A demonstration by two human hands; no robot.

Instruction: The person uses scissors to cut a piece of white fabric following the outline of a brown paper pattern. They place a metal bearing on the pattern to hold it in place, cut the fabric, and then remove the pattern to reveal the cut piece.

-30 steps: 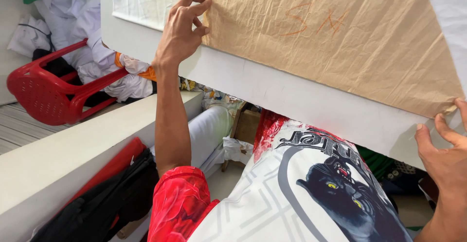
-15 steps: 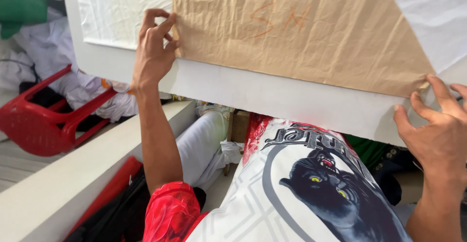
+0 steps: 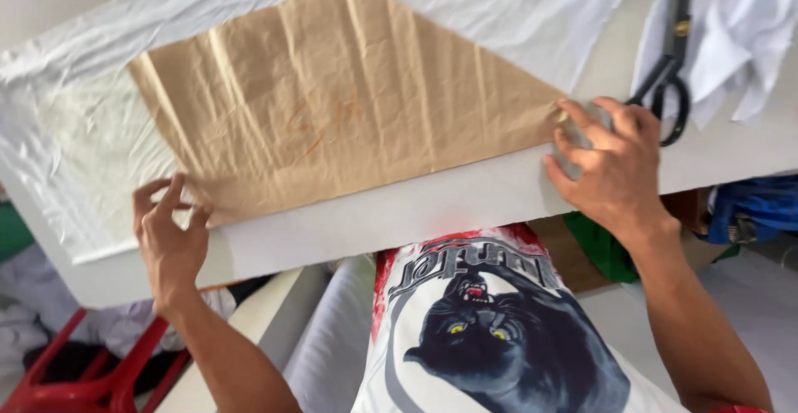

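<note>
A creased brown paper pattern (image 3: 349,105) lies flat on white fabric (image 3: 108,130) spread over a white table (image 3: 432,205). My left hand (image 3: 170,243) pinches the paper's near left corner with thumb and fingertips. My right hand (image 3: 611,164) presses down on the paper's right corner with its fingers curled. Faint orange marks show at the middle of the paper.
Black scissors (image 3: 673,72) lie on the table just right of my right hand, beside loose white fabric pieces (image 3: 748,31). Under the table edge are a red plastic chair (image 3: 91,380), a white fabric roll (image 3: 332,346) and blue and green cloth (image 3: 748,205).
The view has tilted down over the table. My left hand has slid to the paper's near left corner, and my right hand has moved up onto its right corner.
</note>
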